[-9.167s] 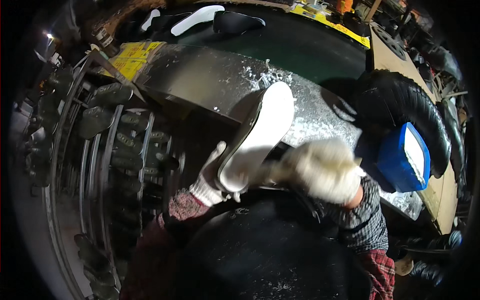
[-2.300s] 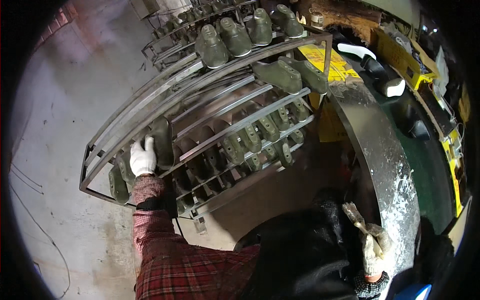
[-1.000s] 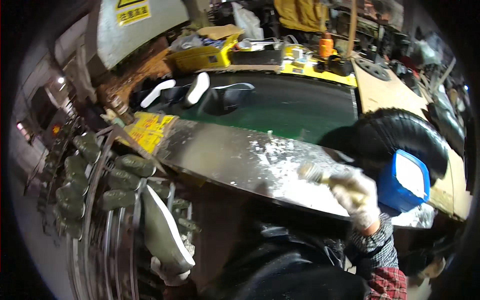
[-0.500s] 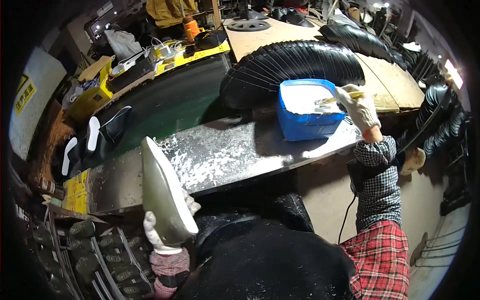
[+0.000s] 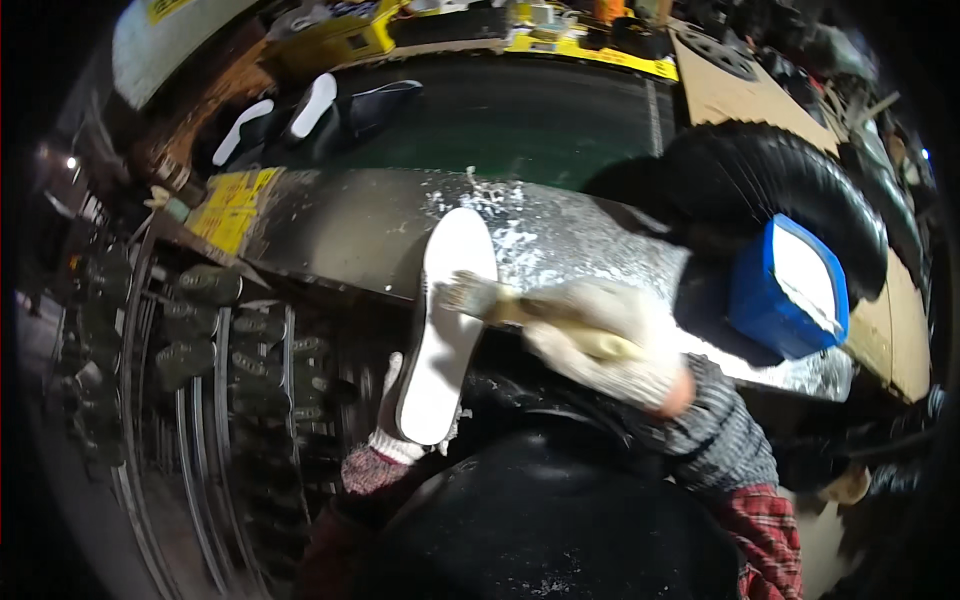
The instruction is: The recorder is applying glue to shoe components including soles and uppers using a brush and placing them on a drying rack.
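My left hand (image 5: 395,442), in a white knit glove, grips a shoe (image 5: 436,372) from beneath, its white sole facing up; the shoe hides most of the fingers. The shoe's upper, olive green in the earlier frame, barely shows along the sole's edge. My gloved right hand (image 5: 612,325) is closed around the pale handle of a brush (image 5: 472,297), whose bristles lie on the middle of the sole. Motion smears this hand a little. Off to the right stands a blue tub (image 5: 757,302) holding white liquid (image 5: 803,275).
A splattered metal bench top (image 5: 350,215) runs across in front of me. White-soled shoes (image 5: 314,106) lie on the dark green surface beyond it. A ribbed black stack (image 5: 790,180) sits behind the tub. At lower left, racks (image 5: 215,365) hold several dark shoes.
My right hand has carried the brush from the tub leftward onto the sole. The shoe has turned sole-up. The view has swung left, so the tub sits farther right.
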{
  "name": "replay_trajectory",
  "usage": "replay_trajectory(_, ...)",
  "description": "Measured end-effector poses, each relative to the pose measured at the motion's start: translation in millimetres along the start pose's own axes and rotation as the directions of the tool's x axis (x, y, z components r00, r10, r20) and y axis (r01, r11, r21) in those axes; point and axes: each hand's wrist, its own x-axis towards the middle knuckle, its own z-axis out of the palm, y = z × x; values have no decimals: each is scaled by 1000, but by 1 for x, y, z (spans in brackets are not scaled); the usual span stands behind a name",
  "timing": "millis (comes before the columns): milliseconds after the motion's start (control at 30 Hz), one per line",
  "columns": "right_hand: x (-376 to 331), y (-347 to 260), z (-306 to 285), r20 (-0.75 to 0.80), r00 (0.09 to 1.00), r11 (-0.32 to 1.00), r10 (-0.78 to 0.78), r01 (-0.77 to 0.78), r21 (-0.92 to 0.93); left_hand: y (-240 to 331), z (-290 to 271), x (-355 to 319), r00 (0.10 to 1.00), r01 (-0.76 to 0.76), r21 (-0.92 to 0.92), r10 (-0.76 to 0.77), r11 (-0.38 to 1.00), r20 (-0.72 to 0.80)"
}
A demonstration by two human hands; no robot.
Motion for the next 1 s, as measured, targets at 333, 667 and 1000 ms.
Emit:
replay_trajectory(333,7,32,21,126,957,898,262,-290,332,10,-45,-12,983,59,-216,-95,975,-159)
replay_trajectory(667,47,-12,43,271,957,990,-108,127,-53,8,-11,3,996,44,-191,-28,981,86)
replay_trajectory(1000,-18,-22,56,325,941,958,-99,2,286,-3,82,15,807,-250,-206,86,946,-585)
